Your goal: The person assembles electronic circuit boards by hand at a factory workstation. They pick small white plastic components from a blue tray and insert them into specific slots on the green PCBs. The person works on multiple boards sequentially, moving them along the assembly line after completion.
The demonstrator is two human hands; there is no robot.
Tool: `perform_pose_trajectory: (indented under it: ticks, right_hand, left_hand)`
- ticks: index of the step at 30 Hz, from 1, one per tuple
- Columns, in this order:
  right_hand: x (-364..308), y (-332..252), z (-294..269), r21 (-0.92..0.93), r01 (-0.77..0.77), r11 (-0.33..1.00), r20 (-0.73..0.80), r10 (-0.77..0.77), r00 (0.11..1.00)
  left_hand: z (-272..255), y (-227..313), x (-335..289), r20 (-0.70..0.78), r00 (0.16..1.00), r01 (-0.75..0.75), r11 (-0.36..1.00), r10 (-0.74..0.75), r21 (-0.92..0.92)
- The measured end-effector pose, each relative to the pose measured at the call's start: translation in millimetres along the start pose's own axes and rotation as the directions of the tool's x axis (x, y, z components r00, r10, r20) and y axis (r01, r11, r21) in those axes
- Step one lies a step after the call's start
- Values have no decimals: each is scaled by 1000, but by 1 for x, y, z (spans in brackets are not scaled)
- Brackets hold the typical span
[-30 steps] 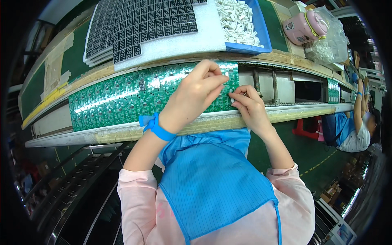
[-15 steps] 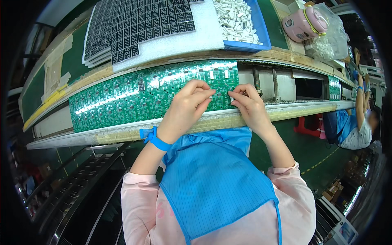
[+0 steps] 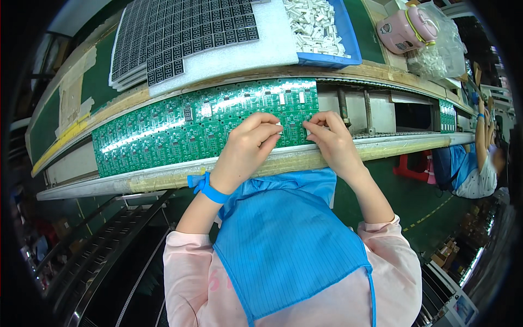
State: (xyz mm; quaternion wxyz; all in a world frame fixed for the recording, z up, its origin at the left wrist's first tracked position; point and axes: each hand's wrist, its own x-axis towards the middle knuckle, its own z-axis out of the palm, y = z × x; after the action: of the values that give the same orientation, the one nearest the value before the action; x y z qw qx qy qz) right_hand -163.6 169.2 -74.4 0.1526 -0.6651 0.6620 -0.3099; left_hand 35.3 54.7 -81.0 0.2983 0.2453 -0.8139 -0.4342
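Both hands work near the right edge of one green circuit board panel. The left hand pinches a small white connector just off its fingertips; the right hand, fingers narrow, presses the panel's near-right corner.

Bright overhead light, fisheye-bent edges
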Motion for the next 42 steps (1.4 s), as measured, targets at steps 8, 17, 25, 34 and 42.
perform_pose_trajectory:
  ticks: [8,17,25,34,42]
  right_hand:
    - [2,-16,1,-83,-90,992,59,95,994]
    - [33,-22,-55,160,-277,947,221,239,945]
    - [133,37,-68,-176,-20,984,-189,-14,982]
    - [174,84,-24,-348,-75,934,-64,56,996]
    - [172,56,-36,-38,-245,969,-33,244,969]
  left_hand:
    - [0,-2,-2,14,1000,8,999,-8,39]
    - [0,1,-3,68,993,89,995,-92,49]
    - [5,6,4,94,994,41,996,-49,85]
    - [10,6,11,113,989,-122,969,99,215]
    - [8,5,7,100,985,-164,934,139,317]
